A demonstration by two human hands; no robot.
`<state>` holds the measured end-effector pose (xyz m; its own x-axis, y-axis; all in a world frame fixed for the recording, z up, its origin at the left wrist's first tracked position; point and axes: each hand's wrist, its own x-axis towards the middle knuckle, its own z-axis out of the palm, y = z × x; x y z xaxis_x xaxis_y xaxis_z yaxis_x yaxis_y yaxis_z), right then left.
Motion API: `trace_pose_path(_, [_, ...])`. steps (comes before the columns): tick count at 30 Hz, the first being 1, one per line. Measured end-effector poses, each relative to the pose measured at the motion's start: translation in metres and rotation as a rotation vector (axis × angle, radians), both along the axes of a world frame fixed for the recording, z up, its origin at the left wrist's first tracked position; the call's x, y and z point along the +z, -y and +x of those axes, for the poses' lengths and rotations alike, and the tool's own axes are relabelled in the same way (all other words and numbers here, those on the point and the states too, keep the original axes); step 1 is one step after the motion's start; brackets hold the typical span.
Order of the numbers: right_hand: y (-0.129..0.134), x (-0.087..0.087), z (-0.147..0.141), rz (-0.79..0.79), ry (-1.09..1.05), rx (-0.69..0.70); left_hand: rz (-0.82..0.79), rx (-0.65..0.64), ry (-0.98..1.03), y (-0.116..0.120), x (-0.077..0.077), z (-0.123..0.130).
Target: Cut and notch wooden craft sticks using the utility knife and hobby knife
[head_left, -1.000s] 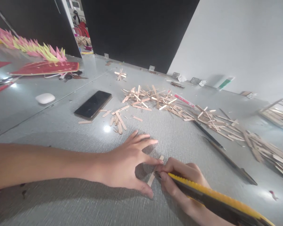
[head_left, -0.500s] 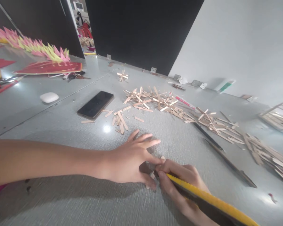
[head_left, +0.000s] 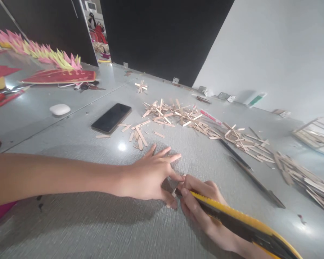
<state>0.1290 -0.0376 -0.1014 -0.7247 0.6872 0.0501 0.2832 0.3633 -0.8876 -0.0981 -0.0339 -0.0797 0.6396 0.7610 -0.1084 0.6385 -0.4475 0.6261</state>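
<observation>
My right hand [head_left: 205,208] grips a yellow and black utility knife [head_left: 232,219], its front end low over the grey table [head_left: 97,230]. My left hand [head_left: 153,178] lies on the table with three fingers spread; its thumb and index finger press down a small wooden stick piece [head_left: 174,192], mostly hidden between the two hands. The fingertips of both hands meet beside that piece. Beyond my left hand lies a small group of short wooden sticks [head_left: 139,136].
A black phone [head_left: 111,118] and a white case [head_left: 59,109] lie at the left. Wooden sticks [head_left: 178,113] are heaped across the back, and longer strips [head_left: 299,176] lie at the right near a dark metal blade [head_left: 259,185]. Pink and yellow paper spikes [head_left: 43,52] stand far left.
Both hands appear slightly higher in the view, still together at the stick piece. The knife has shifted a little with my right hand, and the camera view has moved slightly.
</observation>
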Motion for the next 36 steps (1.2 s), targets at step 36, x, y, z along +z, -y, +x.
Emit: trace_pose_path(36, [-0.0073,0.0063,0.0003,0.043,0.035,0.087,-0.022,0.015,-0.012,-0.003,-0.0004,0.0017])
